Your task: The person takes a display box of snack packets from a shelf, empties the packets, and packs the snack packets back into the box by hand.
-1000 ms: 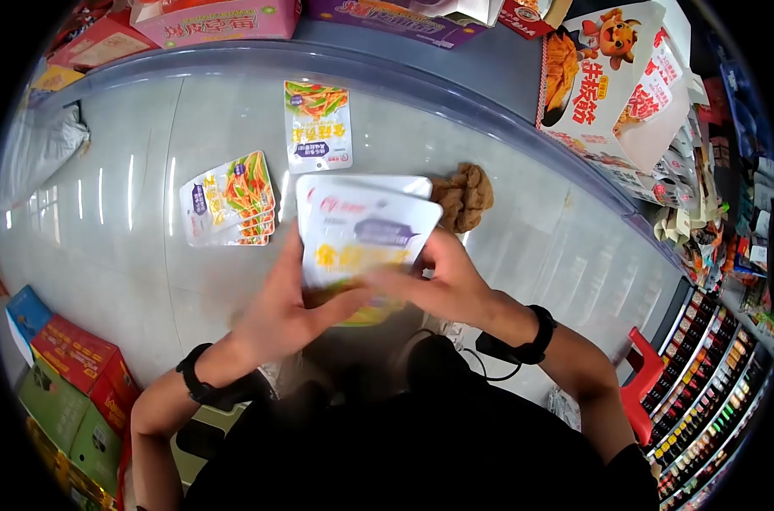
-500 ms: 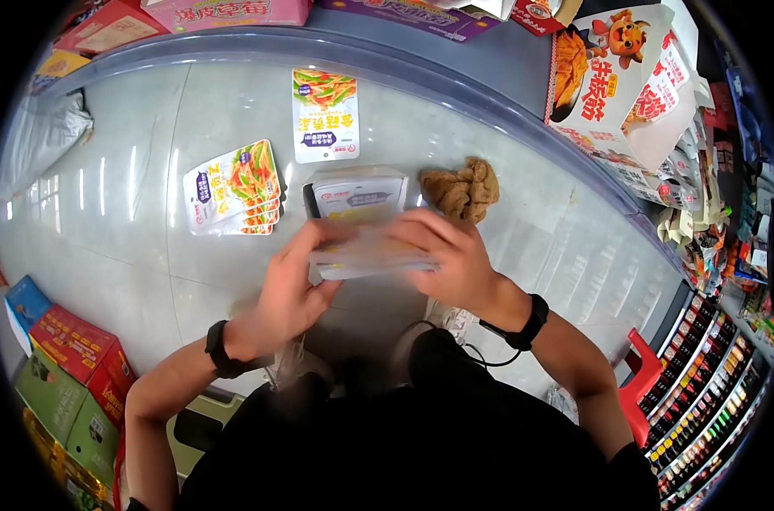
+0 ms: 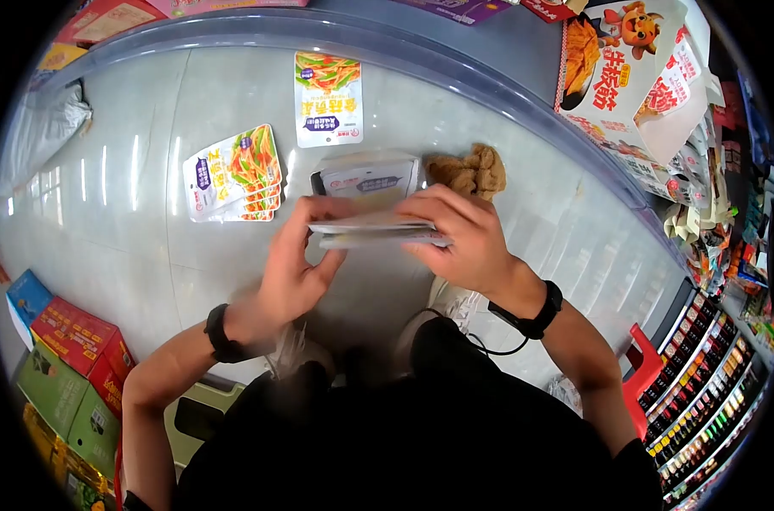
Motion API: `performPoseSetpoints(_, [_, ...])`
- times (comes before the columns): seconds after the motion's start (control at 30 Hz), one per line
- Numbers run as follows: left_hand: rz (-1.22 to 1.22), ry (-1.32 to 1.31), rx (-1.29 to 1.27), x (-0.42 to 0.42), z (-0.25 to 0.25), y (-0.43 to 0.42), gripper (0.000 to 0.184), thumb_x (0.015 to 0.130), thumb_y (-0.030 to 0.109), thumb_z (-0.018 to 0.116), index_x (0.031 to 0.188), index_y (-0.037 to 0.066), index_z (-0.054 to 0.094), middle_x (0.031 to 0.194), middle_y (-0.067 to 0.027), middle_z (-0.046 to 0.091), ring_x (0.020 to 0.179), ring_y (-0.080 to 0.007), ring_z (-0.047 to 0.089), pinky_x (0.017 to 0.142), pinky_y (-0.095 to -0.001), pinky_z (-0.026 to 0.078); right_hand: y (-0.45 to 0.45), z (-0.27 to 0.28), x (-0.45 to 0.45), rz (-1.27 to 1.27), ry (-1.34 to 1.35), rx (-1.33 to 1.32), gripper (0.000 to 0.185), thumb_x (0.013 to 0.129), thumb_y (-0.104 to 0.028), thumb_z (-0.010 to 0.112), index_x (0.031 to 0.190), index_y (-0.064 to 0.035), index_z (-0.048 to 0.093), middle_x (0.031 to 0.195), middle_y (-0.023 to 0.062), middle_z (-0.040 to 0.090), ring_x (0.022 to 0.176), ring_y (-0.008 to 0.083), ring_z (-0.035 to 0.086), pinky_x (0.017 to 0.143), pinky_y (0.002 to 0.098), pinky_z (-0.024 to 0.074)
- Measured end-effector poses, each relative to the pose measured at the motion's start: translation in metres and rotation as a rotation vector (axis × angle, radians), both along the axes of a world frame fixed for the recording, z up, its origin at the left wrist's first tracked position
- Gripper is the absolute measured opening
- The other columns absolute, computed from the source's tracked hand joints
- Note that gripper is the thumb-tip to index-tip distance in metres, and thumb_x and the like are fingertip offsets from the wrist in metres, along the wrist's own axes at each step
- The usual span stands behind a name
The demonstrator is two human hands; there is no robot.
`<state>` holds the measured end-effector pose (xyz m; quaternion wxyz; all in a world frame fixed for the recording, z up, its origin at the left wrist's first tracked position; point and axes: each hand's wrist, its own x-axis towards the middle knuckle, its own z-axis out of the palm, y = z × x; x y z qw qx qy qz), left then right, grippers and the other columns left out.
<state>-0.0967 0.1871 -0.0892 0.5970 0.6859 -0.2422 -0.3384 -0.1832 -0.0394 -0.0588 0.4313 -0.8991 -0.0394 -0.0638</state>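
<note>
Between my two hands a small stack of flat snack packets [image 3: 378,236] is held nearly edge-on, slightly blurred. My left hand [image 3: 295,255] pinches the left end, fingers behind and thumb in front. At the right end my right hand [image 3: 468,238] grips the same packets. Just beyond them stands an open box [image 3: 319,183] with whitish packets [image 3: 371,177] in it, partly hidden by my hands. A crumpled brown paper or cloth lump [image 3: 472,170] lies right of the box. On the floor are one packet [image 3: 329,98] and a fanned pile of packets [image 3: 233,175].
A shelf edge [image 3: 455,64] curves across the far side, bearing snack cartons such as a white one [image 3: 608,64]. Coloured boxes [image 3: 76,341] are stacked at left. A red plastic piece [image 3: 641,383] and a display rack [image 3: 702,375] stand at right. A plastic bag [image 3: 46,128] lies far left.
Both hands still hold the packets, which now show as separate edges, slightly fanned. The view has shifted a little, so the floor items sit higher in the picture.
</note>
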Motion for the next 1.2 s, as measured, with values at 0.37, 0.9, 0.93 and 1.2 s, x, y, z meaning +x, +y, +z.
performPoseSetpoints(0.37, [0.126,0.039,-0.122,-0.002,-0.009,-0.006,0.047,0.087,-0.010,0.061,0.130,0.001,0.046,0.122,-0.0131,0.060,0.121,-0.0242,0.057,0.106,-0.0363,0.042,0.006,0.004,0.009,-0.096,0.148,-0.004,0.028,0.083,-0.021,0.079,0.106,-0.0083,0.068,0.095,0.0058,0.066,0.073,0.0257,0.067,0.062,0.0332,0.0543])
performPoseSetpoints(0.9, [0.121,-0.555,-0.073,0.057,0.005,-0.014,0.027,0.087,-0.002,0.061,0.114,-0.003,0.064,0.119,-0.0161,0.066,0.114,-0.0302,0.062,0.098,-0.0395,0.048,0.010,-0.001,0.008,-0.208,0.070,-0.081,0.022,0.081,-0.007,0.075,0.103,-0.0047,0.070,0.112,0.0058,0.060,0.068,0.0171,0.061,0.059,0.0290,0.0510])
performPoseSetpoints(0.93, [0.120,-0.556,-0.074,0.067,0.003,-0.016,0.027,0.087,-0.002,0.061,0.114,-0.003,0.064,0.119,-0.0161,0.066,0.114,-0.0302,0.062,0.098,-0.0395,0.048,0.011,0.000,0.007,-0.236,0.061,0.004,0.025,0.080,-0.002,0.075,0.104,-0.0031,0.071,0.110,0.0065,0.061,0.068,0.0153,0.057,0.060,0.0272,0.0485])
performPoseSetpoints(1.2, [0.338,-0.040,0.385,0.128,-0.083,-0.044,0.070,0.085,0.027,0.077,0.137,-0.006,0.044,0.124,-0.0219,0.064,0.102,-0.0283,0.066,0.085,-0.0328,0.052,0.016,-0.004,-0.002,0.153,-0.089,-0.160,0.025,0.083,-0.011,0.071,0.107,-0.0062,0.068,0.100,0.0053,0.065,0.069,0.0209,0.067,0.059,0.0325,0.0540])
